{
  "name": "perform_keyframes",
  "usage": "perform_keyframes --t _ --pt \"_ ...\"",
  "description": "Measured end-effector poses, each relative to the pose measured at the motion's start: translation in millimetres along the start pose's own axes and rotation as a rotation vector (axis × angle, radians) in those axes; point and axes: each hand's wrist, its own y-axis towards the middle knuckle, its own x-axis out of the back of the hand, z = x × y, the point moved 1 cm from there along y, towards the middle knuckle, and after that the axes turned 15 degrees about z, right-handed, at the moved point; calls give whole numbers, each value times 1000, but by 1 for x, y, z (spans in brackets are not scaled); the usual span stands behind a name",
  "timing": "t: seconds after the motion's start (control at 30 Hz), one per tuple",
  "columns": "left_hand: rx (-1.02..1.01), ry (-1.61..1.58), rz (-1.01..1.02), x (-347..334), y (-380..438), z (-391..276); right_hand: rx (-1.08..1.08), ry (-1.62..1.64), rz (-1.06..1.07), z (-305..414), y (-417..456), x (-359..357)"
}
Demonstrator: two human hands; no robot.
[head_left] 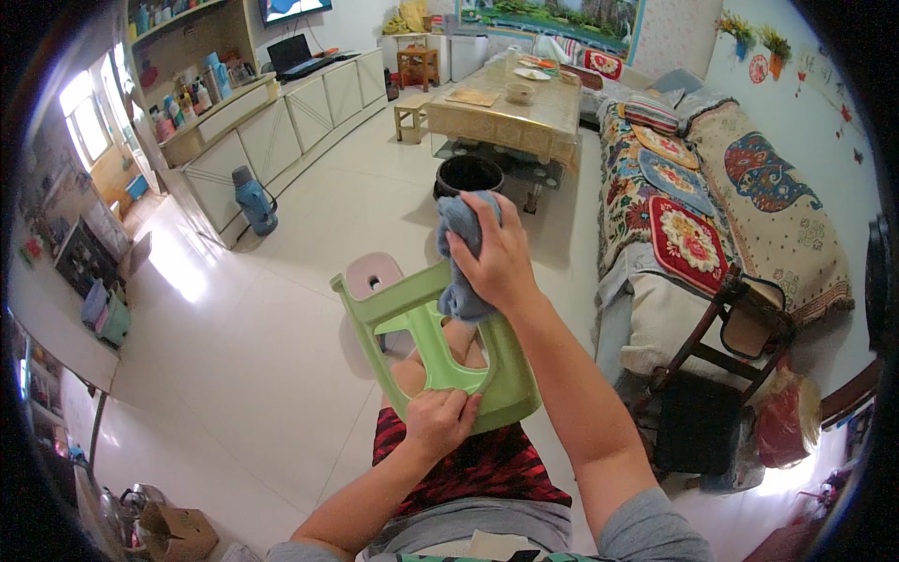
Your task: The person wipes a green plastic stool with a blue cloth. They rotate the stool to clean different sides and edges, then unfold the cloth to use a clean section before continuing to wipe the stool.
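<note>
A green plastic stool (pixel 516 379) lies tipped on its side over my lap, its open leg frame facing left. My left hand (pixel 441 419) grips the stool's lower edge, fingers curled over the rim. In my right hand (pixel 502 256) is a bunched blue-grey cloth (pixel 460 228), held above the stool's upper right part; its lower end hangs against the green plastic. Just beyond the stool's far left corner stands a small pink stool (pixel 372 272) with a hole in its top. Past the cloth, a black bucket (pixel 469 174) sits on the floor.
A long table (pixel 449 119) with a covering stands ahead, a small wooden stool (pixel 409 116) beside it. To the right are a covered sofa (pixel 632 295) and a dark folding chair (pixel 702 414). A blue thermos flask (pixel 254 204) stands by the white cabinets (pixel 291 126). An open cardboard box (pixel 175 530) is at lower left.
</note>
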Motion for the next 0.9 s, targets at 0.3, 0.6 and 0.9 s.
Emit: perform_keyframes --t 0.3,0.6,0.9 --pt "87 -30 -87 11 -12 28 61 73 61 22 29 -45" --pt "246 -228 -111 20 -8 59 51 85 304 52 -27 -28" --pt "-22 -123 -44 18 4 28 -57 -56 59 1 23 -35"
